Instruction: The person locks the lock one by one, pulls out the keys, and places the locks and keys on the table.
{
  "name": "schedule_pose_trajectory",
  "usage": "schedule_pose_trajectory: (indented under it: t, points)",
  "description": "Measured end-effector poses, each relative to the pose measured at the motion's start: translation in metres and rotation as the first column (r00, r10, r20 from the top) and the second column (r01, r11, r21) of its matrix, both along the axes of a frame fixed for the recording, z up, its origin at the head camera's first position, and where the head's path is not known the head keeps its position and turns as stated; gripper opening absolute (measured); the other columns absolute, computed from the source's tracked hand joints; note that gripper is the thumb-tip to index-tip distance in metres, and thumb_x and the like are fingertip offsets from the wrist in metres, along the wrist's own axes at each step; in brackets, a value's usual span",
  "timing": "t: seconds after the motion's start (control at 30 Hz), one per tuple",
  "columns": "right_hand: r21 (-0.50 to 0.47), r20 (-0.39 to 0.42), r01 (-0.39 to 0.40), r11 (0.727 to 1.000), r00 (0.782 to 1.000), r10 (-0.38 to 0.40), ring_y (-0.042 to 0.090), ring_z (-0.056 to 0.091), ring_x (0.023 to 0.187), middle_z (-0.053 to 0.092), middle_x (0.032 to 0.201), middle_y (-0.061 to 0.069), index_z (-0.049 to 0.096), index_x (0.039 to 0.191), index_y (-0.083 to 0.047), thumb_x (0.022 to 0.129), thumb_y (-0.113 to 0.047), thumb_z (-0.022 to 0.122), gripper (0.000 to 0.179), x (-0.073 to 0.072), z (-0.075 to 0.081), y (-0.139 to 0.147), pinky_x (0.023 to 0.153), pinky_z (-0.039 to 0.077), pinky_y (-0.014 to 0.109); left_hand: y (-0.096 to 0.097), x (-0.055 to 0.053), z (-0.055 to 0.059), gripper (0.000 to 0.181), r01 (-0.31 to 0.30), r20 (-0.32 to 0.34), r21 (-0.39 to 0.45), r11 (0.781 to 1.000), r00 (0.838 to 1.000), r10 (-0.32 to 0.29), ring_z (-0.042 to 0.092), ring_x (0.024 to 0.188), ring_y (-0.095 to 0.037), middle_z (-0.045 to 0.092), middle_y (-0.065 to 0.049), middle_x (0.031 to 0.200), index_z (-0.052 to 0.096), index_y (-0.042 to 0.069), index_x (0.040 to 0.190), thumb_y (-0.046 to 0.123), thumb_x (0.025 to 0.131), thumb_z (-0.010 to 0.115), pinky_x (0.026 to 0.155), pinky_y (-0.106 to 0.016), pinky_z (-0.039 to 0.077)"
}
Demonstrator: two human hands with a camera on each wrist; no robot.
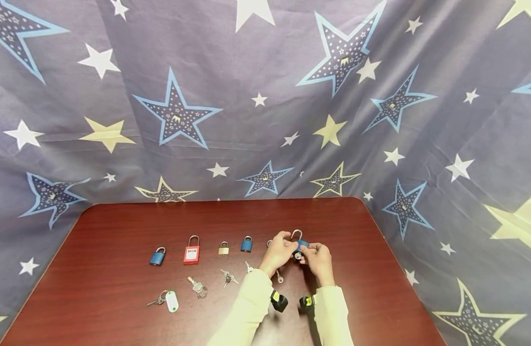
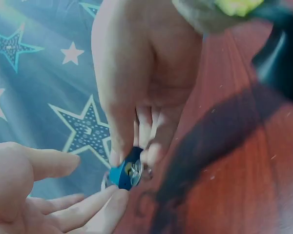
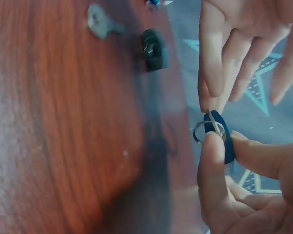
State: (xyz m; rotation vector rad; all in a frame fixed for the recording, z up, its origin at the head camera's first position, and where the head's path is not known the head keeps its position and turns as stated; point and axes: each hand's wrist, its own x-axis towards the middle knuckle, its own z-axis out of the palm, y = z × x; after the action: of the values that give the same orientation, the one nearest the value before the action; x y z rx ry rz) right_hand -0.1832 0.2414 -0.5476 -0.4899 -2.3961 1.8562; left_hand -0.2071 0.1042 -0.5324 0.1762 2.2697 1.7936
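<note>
A blue padlock (image 1: 302, 245) with its shackle raised is held over the right part of the table. My right hand (image 1: 319, 262) pinches its body between thumb and fingers, as the right wrist view shows. A key with a metal ring (image 3: 215, 127) sits at the padlock's keyhole side. From the left, my left hand (image 1: 279, 252) reaches to the padlock, its fingers fairly straight. In the left wrist view those fingertips (image 2: 118, 196) are right at the padlock, while the thumb stands apart from it.
Along the table (image 1: 118, 230) lie a blue padlock (image 1: 158, 257), a red padlock (image 1: 191, 253), a brass padlock (image 1: 223, 249) and another blue padlock (image 1: 246, 245). Nearer are tagged keys (image 1: 172, 301), other keys (image 1: 229, 278) and a single key (image 1: 280, 277). My left hand partly hides another padlock (image 3: 154, 48).
</note>
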Motion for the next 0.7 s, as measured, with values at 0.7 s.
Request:
schedule_pose_trajectory:
  t: [0.7]
  points:
    - [0.266, -0.163, -0.089, 0.960, 0.977, 0.135, 0.012, 0.063, 0.064, 0.071, 0.085, 0.012, 0.070, 0.107, 0.001, 0.092, -0.007, 0.070, 0.018, 0.029, 0.029, -0.014, 0.058, 0.054, 0.024, -0.002, 0.002, 0.015, 0.034, -0.097, -0.046, -0.073, 0.993, 0.994, 0.094, 0.060, 0.078, -0.015, 0.072, -0.007, 0.089, 0.074, 0.004, 0.097, 0.035, 0.098, 0.061, 0.069, -0.029, 0.048]
